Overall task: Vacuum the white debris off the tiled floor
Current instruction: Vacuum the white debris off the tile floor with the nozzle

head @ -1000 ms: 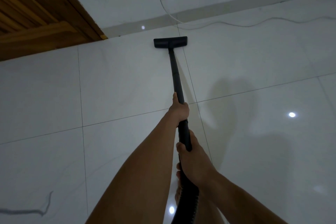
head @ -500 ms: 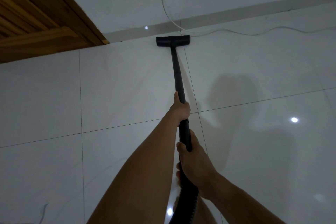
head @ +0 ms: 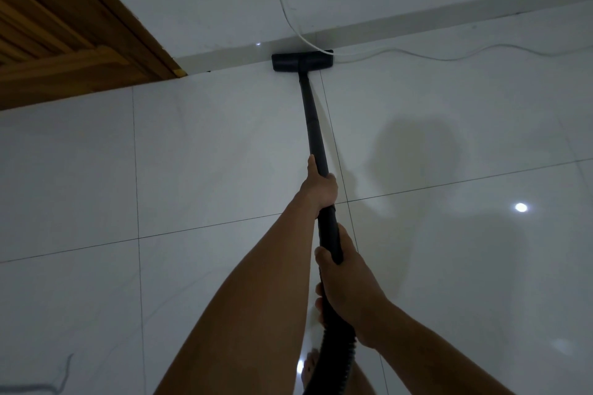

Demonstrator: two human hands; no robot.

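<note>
A black vacuum wand runs from my hands out to a flat black floor head. The head sits on the white tiled floor, pressed against the grey baseboard. My left hand grips the wand about halfway along, thumb stretched up the tube. My right hand grips the lower end where the ribbed black hose begins. No white debris shows on the tiles around the head.
A white cable drops down the wall, touches the floor head's right end and trails right along the floor. A wooden door frame stands at the top left. A dark cord lies at the bottom left. A bare foot shows beneath the hose.
The floor head has slid forward across the tile until it meets the baseboard and the white cable. Both hands kept their grips and moved forward with the wand.
</note>
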